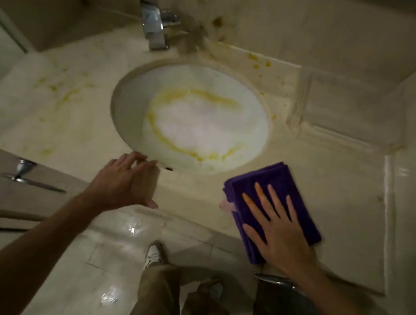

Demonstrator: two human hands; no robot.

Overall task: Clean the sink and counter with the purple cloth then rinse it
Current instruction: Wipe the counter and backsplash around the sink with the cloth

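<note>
Purple cloth [283, 190]: folded into a thick rectangle, lying flat on the counter [333, 176] just to the right of the sink [133, 108], near the counter's front edge. One corner of the cloth reaches the basin's rim; the near end overhangs or meets the front edge, cannot tell which.

Right hand [275, 234]: palm down on the cloth, fingers straight and spread, pressing flat. No curl around the fabric. A pale patch at the cloth's left edge, too blurred to identify.

Left hand [125, 180]: on the counter's front lip just before the sink's near rim, fingers extended and close together, tips at the rim, thumb pointing toward the person. Holds nothing.

Sink: oval, white, set under the counter. A yellow ring-shaped stain [195, 125] runs round the basin floor. Small dark overflow hole in the near wall.

Counter: cream stone. Yellow smears [62, 92] on the left side; yellow and brown spots [256, 62] behind and to the right of the basin, brown marks also up the back wall.

Faucet [153, 25]: chrome, angular, at the back of the sink, spout pointing over the basin.

Below the counter: glossy tiled floor, a white shoe [154, 254], loose trousers. A metal lever handle [23, 173] on the door at left.
</note>
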